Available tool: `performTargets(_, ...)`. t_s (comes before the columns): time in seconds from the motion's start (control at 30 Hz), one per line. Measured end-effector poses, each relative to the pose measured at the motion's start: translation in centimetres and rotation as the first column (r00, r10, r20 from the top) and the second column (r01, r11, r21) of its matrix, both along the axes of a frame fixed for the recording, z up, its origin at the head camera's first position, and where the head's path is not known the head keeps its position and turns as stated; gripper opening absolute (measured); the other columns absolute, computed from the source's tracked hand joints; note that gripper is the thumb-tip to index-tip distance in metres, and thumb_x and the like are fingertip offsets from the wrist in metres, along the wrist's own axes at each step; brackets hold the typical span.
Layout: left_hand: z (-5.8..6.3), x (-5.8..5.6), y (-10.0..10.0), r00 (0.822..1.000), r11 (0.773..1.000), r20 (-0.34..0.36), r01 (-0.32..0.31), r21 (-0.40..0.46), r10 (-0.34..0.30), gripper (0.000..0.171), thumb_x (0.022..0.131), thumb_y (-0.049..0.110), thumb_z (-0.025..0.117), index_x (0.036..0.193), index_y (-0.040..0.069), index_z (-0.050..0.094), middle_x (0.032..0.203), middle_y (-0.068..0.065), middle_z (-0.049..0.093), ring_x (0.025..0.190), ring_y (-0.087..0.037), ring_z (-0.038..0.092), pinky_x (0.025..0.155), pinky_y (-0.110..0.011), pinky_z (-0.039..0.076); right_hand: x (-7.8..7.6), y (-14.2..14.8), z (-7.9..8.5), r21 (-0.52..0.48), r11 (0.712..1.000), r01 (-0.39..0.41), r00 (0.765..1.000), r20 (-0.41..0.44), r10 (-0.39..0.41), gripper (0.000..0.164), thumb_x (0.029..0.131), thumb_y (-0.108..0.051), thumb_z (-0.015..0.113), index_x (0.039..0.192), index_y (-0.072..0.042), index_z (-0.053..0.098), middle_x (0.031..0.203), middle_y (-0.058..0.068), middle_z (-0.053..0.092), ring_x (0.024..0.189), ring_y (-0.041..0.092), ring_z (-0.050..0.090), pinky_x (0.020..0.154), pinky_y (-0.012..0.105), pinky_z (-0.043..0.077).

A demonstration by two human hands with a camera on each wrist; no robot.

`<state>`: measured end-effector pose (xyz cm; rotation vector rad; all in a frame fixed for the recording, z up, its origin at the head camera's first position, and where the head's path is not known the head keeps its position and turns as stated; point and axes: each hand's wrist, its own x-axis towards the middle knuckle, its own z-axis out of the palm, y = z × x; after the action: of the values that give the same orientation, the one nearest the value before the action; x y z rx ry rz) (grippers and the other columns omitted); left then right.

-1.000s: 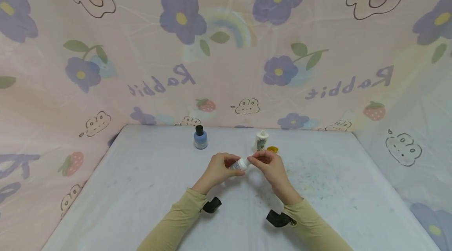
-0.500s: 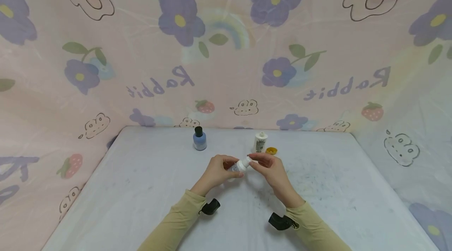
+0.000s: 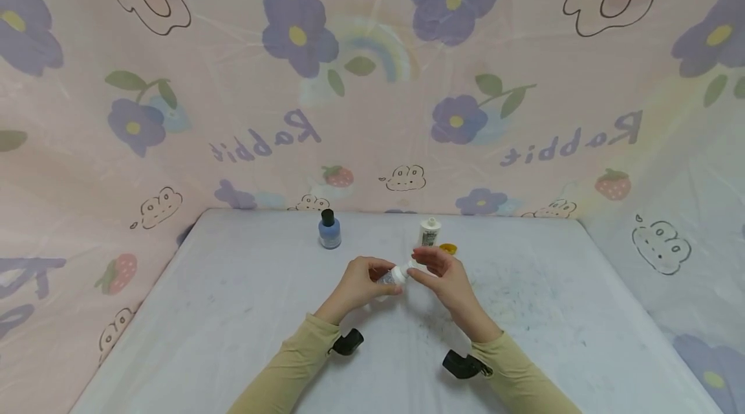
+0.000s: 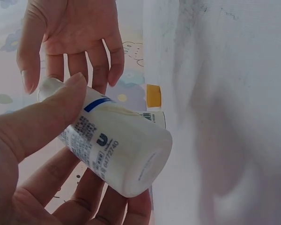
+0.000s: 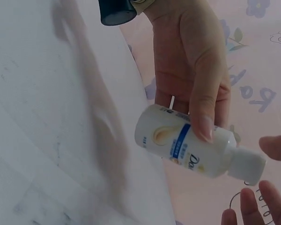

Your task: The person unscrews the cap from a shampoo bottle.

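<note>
A small white Dove bottle [image 5: 178, 140] with a blue stripe lies tilted in my left hand [image 3: 361, 281], gripped between thumb and fingers. Its white cap [image 5: 247, 165] points towards my right hand [image 3: 445, 275]. In the left wrist view the bottle's base [image 4: 150, 173] faces the camera and my thumb lies across its upper part. My right thumb and fingers are spread around the cap end, apart from it in the right wrist view. Nothing is held in that hand.
Behind the hands, a white bottle [image 3: 429, 231] with a narrow bare neck stands on the white table [image 3: 233, 317]. A yellow cap [image 3: 449, 248] lies beside it. Further left stands a blue bottle [image 3: 330, 233] with a black cap. A patterned cloth [image 3: 372, 103] hangs behind the table.
My right fingers were pinching the bottle's cap; they have come off it and spread apart. The left hand still holds the bottle in nearly the same place.
</note>
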<state>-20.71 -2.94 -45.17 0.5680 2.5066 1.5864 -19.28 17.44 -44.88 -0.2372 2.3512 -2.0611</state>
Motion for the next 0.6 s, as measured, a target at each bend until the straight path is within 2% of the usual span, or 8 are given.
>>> performTargets(0.27, -0.03, -0.19, 0.10, 1.000, 1.000, -0.004, 0.004, 0.001, -0.004, 0.037, 0.071, 0.022, 0.086, 0.104, 0.011, 0.074, 0.096, 0.004, 0.067, 0.082, -0.014, 0.058, 0.070, -0.029, 0.049, -0.01, -0.29, -0.16, 0.029, 0.999, 0.040, 0.999, 0.010, -0.040, 0.043, 0.080, -0.015, 0.079, 0.116, -0.005, 0.059, 0.122, 0.022, 0.056, 0.117, 0.036, 0.050, 0.104, 0.052, 0.031)
performTargets(0.43, 0.09, -0.07, 0.09, 1.000, 1.000, 0.011, -0.002, 0.011, 0.001, 0.036, 0.071, 0.021, 0.086, 0.103, 0.011, 0.074, 0.097, 0.003, 0.068, 0.086, -0.017, 0.060, 0.074, -0.033, 0.050, 0.06, -0.44, -0.29, 0.032, 0.999, 0.044, 0.999, 0.003, -0.044, 0.039, 0.080, -0.015, 0.079, 0.113, -0.004, 0.059, 0.119, 0.022, 0.056, 0.114, 0.037, 0.051, 0.103, 0.054, 0.030)
performTargets(0.47, 0.06, -0.08, 0.08, 1.000, 1.000, 0.015, -0.001, 0.015, 0.001, 0.036, 0.071, 0.020, 0.086, 0.103, 0.011, 0.074, 0.098, 0.002, 0.068, 0.088, -0.019, 0.061, 0.076, -0.035, 0.050, 0.24, -0.55, 0.10, 0.032, 0.999, 0.042, 0.999, 0.009, -0.042, 0.038, 0.081, -0.013, 0.078, 0.112, -0.003, 0.059, 0.119, 0.023, 0.055, 0.113, 0.038, 0.051, 0.103, 0.054, 0.030)
performTargets(0.6, -0.07, -0.19, 0.03, 1.000, 1.000, 0.012, 0.000, 0.017, 0.000, 0.036, 0.071, 0.020, 0.086, 0.103, 0.011, 0.074, 0.101, 0.001, 0.068, 0.093, -0.023, 0.062, 0.080, -0.040, 0.051, 0.19, -0.62, 0.15, 0.039, 0.998, 0.054, 0.998, 0.012, -0.054, 0.036, 0.081, -0.013, 0.078, 0.111, -0.001, 0.060, 0.116, 0.021, 0.057, 0.109, 0.034, 0.054, 0.103, 0.053, 0.032)
